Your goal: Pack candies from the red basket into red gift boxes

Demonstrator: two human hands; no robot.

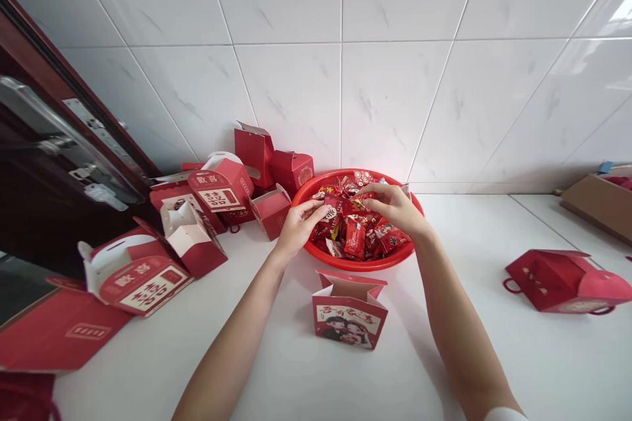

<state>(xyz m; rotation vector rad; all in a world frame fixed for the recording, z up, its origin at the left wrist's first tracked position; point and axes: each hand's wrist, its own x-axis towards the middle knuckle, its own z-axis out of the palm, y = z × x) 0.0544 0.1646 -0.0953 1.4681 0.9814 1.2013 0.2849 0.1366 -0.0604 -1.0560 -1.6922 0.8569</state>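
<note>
A red plastic basket filled with wrapped candies stands against the tiled wall. My left hand is at its left side, thumb and fingers closed on the edge of a dark red candy packet. Over the right half of the basket, my right hand has its fingertips drawn together among the wrappers; what they pinch is hard to make out. In front of the basket, between my forearms, an open red gift box stands upright, with a cartoon couple printed on its front.
Several open red boxes crowd the left side, up to the wall. A red box with loop handles lies at the right. Behind it is a brown cardboard box. A dark door with a metal handle borders the left.
</note>
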